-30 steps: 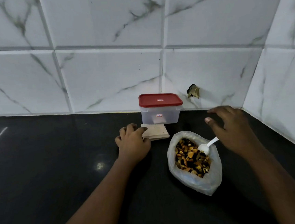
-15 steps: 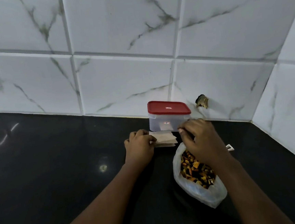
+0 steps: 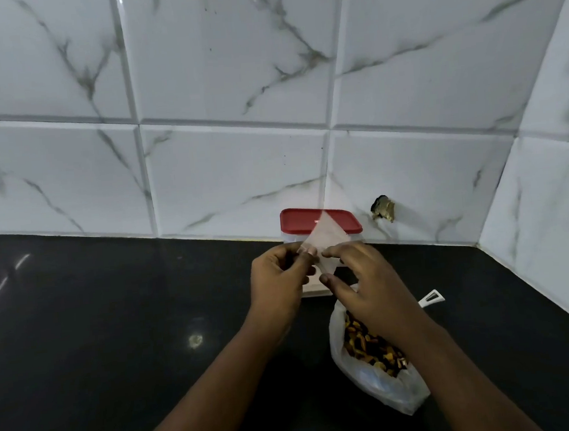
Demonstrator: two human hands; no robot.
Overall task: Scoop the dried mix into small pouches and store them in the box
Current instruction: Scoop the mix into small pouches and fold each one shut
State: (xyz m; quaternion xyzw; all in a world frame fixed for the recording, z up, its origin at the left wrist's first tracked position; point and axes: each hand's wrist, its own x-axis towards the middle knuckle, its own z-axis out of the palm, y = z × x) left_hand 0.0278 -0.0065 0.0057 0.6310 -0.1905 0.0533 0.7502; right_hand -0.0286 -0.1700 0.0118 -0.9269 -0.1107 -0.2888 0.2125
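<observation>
Both hands on one pouch [image 3: 326,237]: left hand [image 3: 278,277] pinches its left edge, right hand [image 3: 361,284] pinches its lower edge. Box [image 3: 311,221] lidded behind; mix bag [image 3: 369,373] under right wrist.

White marbled wall tiles [image 3: 228,65], black countertop [image 3: 80,336], perhaps stone

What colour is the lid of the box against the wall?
The lid is red, clearest in the head view.
</observation>
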